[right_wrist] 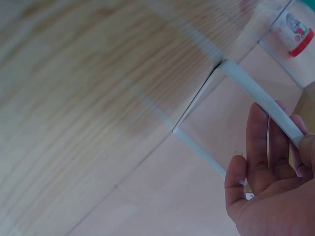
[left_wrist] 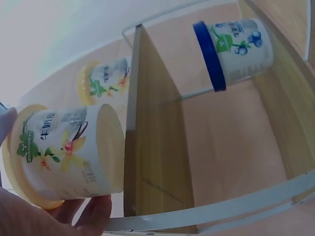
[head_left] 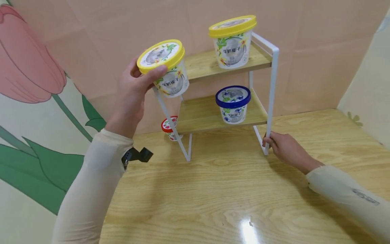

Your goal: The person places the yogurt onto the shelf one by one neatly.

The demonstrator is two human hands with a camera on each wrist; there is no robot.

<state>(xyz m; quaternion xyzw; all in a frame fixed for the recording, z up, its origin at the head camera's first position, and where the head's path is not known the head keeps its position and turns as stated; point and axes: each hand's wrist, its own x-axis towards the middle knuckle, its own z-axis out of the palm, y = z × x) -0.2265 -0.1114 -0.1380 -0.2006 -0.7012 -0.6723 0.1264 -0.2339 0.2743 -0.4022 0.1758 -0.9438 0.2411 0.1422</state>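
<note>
My left hand [head_left: 129,93] grips a yellow-lidded paper tub [head_left: 176,83], thumb over the lid's rim and fingers around the far side. The tub is slightly tilted at the left end of the upper shelf [head_left: 201,66]; whether its base touches the shelf, I cannot tell. A second yellow-lidded tub [head_left: 233,51] stands at that shelf's right end. Low on the two-tier rack's front right white leg [head_left: 272,101], my right hand [head_left: 287,150] holds the metal between thumb and fingers. On the lower shelf [head_left: 198,112] stands a blue-lidded tub [head_left: 234,113].
A red-lidded tub [head_left: 167,127] stands on the wood-grain table [head_left: 213,196], partly hidden behind the rack's left leg [head_left: 175,132]. Behind the rack is a pinkish wall covering [head_left: 122,20]. A large tulip picture [head_left: 27,57] covers the wall at left.
</note>
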